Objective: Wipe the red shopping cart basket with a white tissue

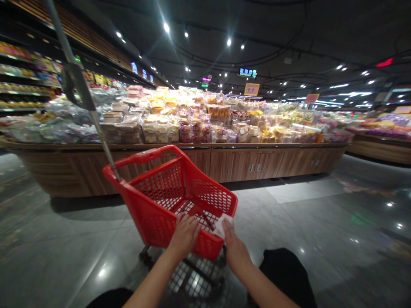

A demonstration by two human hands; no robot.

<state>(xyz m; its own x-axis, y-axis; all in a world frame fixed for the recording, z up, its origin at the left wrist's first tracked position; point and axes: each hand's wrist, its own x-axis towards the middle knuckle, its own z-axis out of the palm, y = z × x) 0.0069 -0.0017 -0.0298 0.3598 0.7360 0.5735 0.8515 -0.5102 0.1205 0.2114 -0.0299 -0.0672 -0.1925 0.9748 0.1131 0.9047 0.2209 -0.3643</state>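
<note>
A red plastic shopping cart point(157, 222) with mesh sides stands in front of me. My left hand point(186, 233) is closed over its near rim, fingers curling to the inside. At the near right corner, my right hand point(233, 244) pinches a white wipe point(220, 226), which lies against the rim. Whether it is paper or cloth I cannot tell. Through the mesh floor of the cart, darker parts show. A grey pole point(86, 92) with a dark joint rises from the cart's left end, by the handle.
Behind the cart runs a long wooden display counter point(237, 164) heaped with packaged baked goods point(192, 122). Stocked shelves point(25, 81) stand at the far left, and another counter point(382, 147) at the right. The floor point(289, 222) is grey, glossy tile. My knees show at the bottom.
</note>
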